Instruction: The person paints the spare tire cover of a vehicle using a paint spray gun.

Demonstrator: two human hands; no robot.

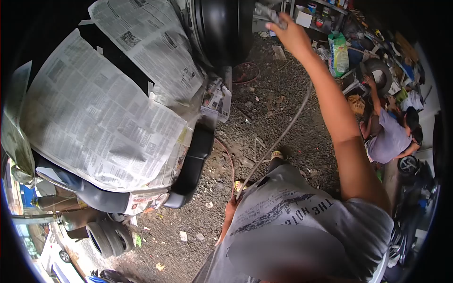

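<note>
Gripping a blurred, metallic-looking tool (270, 15) at the top centre of the frame, the right hand (291, 37) is curling around it, obscuring its shape. A smooth grey hose (278, 139) is curving from beside the left hand (230, 206), lower centre, and is disappearing behind the right forearm. The shirt is crowding the left hand; its grip cannot be told. Creased newspaper sheets (101, 120) are covering much of the upper left, bordering a glossy black rounded part (222, 30). Coarse gravel (271, 108) is lying between. A crouching person (389, 137) is appearing at right.
</note>
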